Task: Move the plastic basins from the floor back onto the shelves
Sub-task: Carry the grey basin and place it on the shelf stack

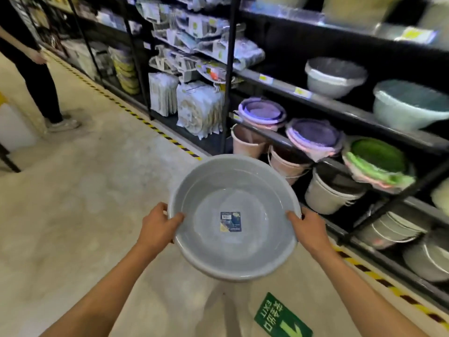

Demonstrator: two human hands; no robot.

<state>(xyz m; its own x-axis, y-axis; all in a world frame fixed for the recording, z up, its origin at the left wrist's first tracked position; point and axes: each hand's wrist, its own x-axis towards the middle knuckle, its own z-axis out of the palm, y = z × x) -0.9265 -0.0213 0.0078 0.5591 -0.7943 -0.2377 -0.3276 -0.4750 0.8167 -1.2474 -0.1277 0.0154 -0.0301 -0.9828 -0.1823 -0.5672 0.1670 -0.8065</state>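
Observation:
I hold a round grey plastic basin (213,190) in the air over the aisle floor, mouth up, with a dark label stuck to its bottom. My left hand (159,226) grips its left rim, thumb inside. On the right rim my right hand (308,231) grips the same way. The black shelves (340,107) stand to the right, holding other basins: a grey one (334,76), a pale blue one (408,105), purple-and-pink stacks (313,139) and a green stack (379,161).
Pink and white buckets (286,164) stand on the lowest shelf, with metal basins (398,229) further right. A yellow-black hazard stripe (145,122) runs along the shelf foot. A green exit sign (281,319) is stuck to the floor. A person (41,76) stands at the far left.

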